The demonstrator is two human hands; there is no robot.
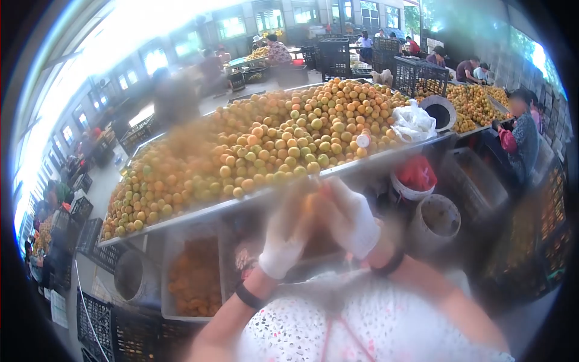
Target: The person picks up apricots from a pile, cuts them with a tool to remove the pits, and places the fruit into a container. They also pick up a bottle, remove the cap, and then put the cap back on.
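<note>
In front of my body, just below the table's near edge, my white-gloved hands come together around a blurred orange fruit (312, 206), which looks like an apricot. My left hand (283, 236) closes on it from the left. From the other side, my right hand (354, 222) closes on it too; its fingertips are smeared, and a small reddish spot shows by them. Beyond the hands, a large heap of orange and greenish apricots (301, 130) covers the metal-edged table (205, 212). Below on the left stands a pale bin (167, 283) holding orange fruit pieces.
A white plastic bag (414, 120) and a small white-lidded container (363, 140) lie on the fruit. To the right are a bucket with a red bag (416, 174), a pale bucket (437, 216) and a seated person (522, 142). Black crates (420, 76) stand behind.
</note>
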